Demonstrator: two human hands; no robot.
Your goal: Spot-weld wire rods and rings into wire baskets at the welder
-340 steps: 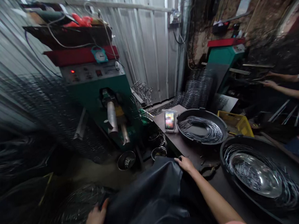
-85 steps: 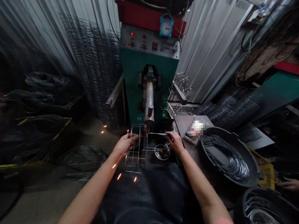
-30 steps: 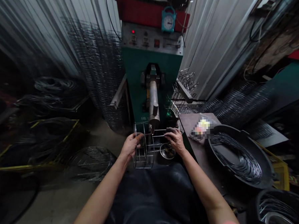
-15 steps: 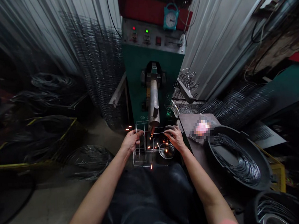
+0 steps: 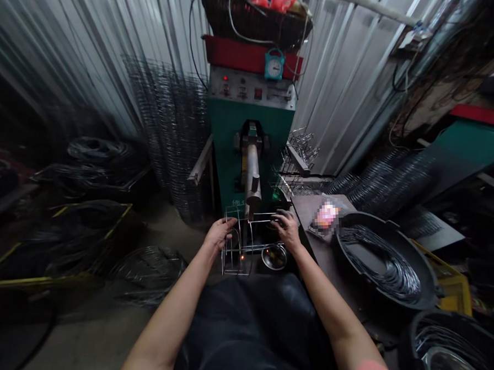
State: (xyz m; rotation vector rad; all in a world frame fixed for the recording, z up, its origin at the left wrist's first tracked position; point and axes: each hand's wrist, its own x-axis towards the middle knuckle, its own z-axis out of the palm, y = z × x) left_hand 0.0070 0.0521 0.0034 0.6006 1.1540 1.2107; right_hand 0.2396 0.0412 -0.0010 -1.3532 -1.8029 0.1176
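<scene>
**A:** Where's the wire frame right now?

**B:** Held out in front of the green spot welder, its upper edge just under the tip of the silver electrode. I can't tell whether they touch. A small steel bowl sits just beside its lower right corner.

**A:** And the hands?

**B:** The left hand has its fingers curled closed around the frame's left end. The right hand looks pinched on a straight rod across the top of the frame, though its fingers partly hide the contact. The two hands are apart, one at each end.

**A:** What step does that look like?

**B:** Probably welding that rod onto the frame, one joint at a time. A tiny orange spark glows low in the frame, which suggests welding is in progress.

**A:** What would the next move call for?

**B:** I'd say keeping the rod square and steady, then shifting the frame so the next crossing sits under the electrode.

**A:** What's around it?

**B:** To the right, a black tub of looped wire stands on the workbench. Stacked wire mesh leans by the wall to the left.
</scene>
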